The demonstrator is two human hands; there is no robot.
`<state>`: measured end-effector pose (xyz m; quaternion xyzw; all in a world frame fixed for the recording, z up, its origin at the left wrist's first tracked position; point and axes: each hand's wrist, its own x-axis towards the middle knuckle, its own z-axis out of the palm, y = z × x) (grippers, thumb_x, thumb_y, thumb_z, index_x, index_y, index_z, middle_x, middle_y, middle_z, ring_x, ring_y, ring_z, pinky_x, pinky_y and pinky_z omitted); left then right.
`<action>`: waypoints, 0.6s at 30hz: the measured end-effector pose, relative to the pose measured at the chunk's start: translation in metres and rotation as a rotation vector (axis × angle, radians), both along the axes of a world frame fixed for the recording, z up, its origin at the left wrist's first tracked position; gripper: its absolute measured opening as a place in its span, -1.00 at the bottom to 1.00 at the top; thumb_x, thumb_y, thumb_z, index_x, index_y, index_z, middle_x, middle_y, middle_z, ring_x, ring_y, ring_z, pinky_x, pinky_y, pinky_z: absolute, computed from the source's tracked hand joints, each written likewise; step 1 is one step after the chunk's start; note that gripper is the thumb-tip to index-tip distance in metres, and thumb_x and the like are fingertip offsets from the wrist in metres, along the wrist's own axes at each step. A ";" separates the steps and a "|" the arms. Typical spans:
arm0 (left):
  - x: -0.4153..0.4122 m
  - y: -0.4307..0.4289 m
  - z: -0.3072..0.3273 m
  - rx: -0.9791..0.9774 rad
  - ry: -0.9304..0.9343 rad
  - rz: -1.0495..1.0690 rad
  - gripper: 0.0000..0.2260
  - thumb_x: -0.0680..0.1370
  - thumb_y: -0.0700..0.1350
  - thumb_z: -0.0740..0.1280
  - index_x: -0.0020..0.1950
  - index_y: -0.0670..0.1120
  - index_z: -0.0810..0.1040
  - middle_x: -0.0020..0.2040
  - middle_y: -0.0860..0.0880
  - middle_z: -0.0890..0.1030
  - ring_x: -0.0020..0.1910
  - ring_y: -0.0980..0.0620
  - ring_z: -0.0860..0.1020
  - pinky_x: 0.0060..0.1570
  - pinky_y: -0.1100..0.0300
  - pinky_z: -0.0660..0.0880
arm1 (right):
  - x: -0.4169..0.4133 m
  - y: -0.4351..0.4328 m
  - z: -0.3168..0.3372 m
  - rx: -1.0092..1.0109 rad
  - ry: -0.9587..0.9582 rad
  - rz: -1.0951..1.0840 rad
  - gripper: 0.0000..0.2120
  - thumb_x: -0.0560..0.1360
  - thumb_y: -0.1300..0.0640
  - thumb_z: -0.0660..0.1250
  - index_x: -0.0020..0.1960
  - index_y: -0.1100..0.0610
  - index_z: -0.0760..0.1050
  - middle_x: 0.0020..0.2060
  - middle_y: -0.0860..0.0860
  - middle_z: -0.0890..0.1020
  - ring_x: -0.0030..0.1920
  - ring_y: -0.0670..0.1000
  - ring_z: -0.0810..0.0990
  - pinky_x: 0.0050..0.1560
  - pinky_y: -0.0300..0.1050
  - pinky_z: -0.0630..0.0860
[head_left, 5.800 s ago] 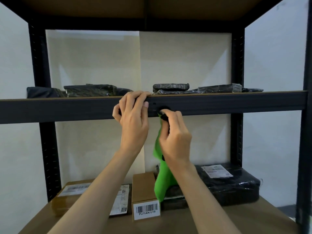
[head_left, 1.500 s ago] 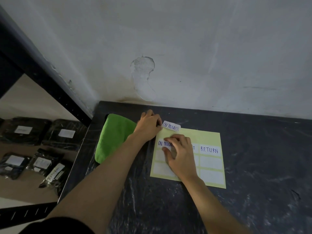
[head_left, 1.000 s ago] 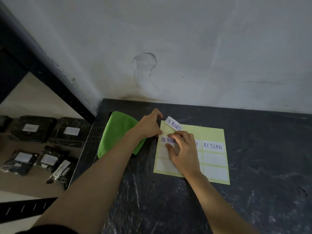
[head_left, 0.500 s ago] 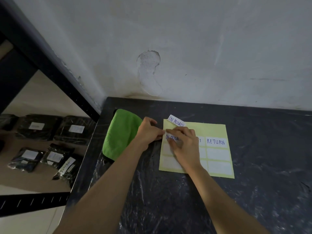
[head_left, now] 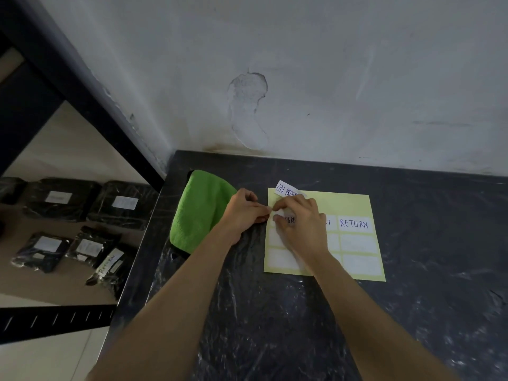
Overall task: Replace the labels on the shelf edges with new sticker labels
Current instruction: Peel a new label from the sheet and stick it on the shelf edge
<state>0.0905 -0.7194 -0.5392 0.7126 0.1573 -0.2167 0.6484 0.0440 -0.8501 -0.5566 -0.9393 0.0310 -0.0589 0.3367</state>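
A yellow sticker sheet lies on the dark table. It carries white labels; one reads RETURN, and another, ON PROGRESS, is half hidden under my fingers. A loose white ON PROGRESS label lies curled at the sheet's top left corner. My left hand pinches the sheet's left edge with curled fingers. My right hand lies over the sheet, its thumb and fingertips pinching the left end of the ON PROGRESS sticker. The two hands touch there.
A folded green cloth lies on the table just left of my left hand. A grey wall rises right behind the table. To the left stands the black shelf rack, with several black wrapped packages on a lower shelf.
Earlier I was at the shelf edge holding the green cloth. In the last second my left hand slid from the cloth to the sheet's left edge, meeting my right fingertips.
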 end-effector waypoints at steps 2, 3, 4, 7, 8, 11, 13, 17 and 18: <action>-0.001 0.001 0.000 -0.008 -0.009 -0.005 -0.69 0.42 -0.39 0.42 -0.15 -0.12 0.32 -0.20 -0.19 0.59 -0.27 0.01 0.56 -0.06 0.09 0.58 | 0.004 -0.002 0.003 -0.026 0.054 0.041 -0.85 0.41 0.13 0.40 -0.06 -0.01 0.48 0.03 -0.09 0.50 0.10 0.04 0.38 -0.07 -0.01 0.30; -0.001 0.001 0.001 -0.013 -0.015 -0.008 -0.69 0.42 -0.39 0.42 -0.16 -0.11 0.31 -0.19 -0.20 0.58 -0.27 0.01 0.56 -0.09 0.12 0.59 | 0.006 -0.002 0.004 -0.030 0.078 0.057 -0.85 0.42 0.13 0.40 -0.05 -0.01 0.48 0.05 -0.08 0.49 0.11 0.04 0.38 -0.07 0.00 0.31; -0.002 0.001 0.001 -0.020 -0.021 -0.010 -0.69 0.43 -0.39 0.42 -0.17 -0.11 0.31 -0.19 -0.21 0.58 -0.28 0.02 0.56 -0.12 0.16 0.59 | 0.006 -0.003 0.005 -0.032 0.093 0.069 -0.85 0.43 0.14 0.39 -0.04 -0.01 0.47 0.05 -0.07 0.49 0.12 0.05 0.37 -0.07 0.02 0.33; -0.003 0.001 0.002 -0.048 -0.028 -0.013 -0.68 0.43 -0.41 0.41 -0.17 -0.11 0.29 -0.19 -0.21 0.56 -0.28 0.03 0.56 -0.19 0.23 0.59 | 0.008 -0.004 0.007 -0.039 0.114 0.086 -0.84 0.43 0.14 0.38 -0.04 -0.01 0.45 0.03 -0.08 0.47 0.12 0.05 0.36 -0.06 0.06 0.36; -0.003 0.001 0.002 -0.051 -0.027 -0.015 -0.67 0.43 -0.41 0.41 -0.17 -0.11 0.29 -0.19 -0.21 0.56 -0.27 0.03 0.56 -0.18 0.23 0.59 | 0.008 -0.004 0.008 -0.041 0.119 0.092 -0.84 0.43 0.14 0.38 -0.04 -0.01 0.44 0.02 -0.08 0.47 0.12 0.05 0.36 -0.06 0.06 0.36; -0.002 0.002 0.003 -0.072 -0.021 -0.015 -0.67 0.43 -0.41 0.40 -0.16 -0.11 0.29 -0.23 -0.17 0.56 -0.28 0.05 0.55 -0.21 0.26 0.59 | 0.009 -0.004 0.009 -0.045 0.124 0.101 -0.82 0.43 0.14 0.38 -0.06 0.00 0.41 0.01 -0.09 0.46 0.10 0.04 0.36 -0.08 0.04 0.35; -0.002 0.003 0.002 -0.089 -0.014 -0.017 -0.68 0.43 -0.41 0.40 -0.15 -0.11 0.29 -0.25 -0.15 0.56 -0.30 0.05 0.55 -0.22 0.27 0.59 | 0.008 -0.004 0.008 -0.042 0.108 0.097 -0.81 0.43 0.14 0.39 -0.05 -0.01 0.41 -0.01 -0.09 0.46 0.09 0.04 0.37 -0.10 0.02 0.32; -0.002 0.004 0.002 -0.098 -0.005 -0.028 -0.69 0.45 -0.41 0.39 -0.15 -0.12 0.29 -0.23 -0.17 0.57 -0.28 0.04 0.57 -0.17 0.24 0.59 | 0.006 -0.004 0.006 -0.041 0.092 0.094 -0.83 0.44 0.14 0.38 -0.02 -0.03 0.45 0.04 -0.08 0.47 0.11 0.03 0.36 -0.08 0.01 0.30; -0.002 0.004 0.002 -0.098 -0.005 -0.030 -0.69 0.45 -0.41 0.39 -0.15 -0.12 0.29 -0.23 -0.17 0.57 -0.27 0.04 0.57 -0.16 0.23 0.59 | 0.006 -0.004 0.006 -0.040 0.092 0.096 -0.84 0.44 0.14 0.38 -0.03 -0.03 0.45 0.04 -0.08 0.47 0.11 0.03 0.36 -0.08 0.01 0.29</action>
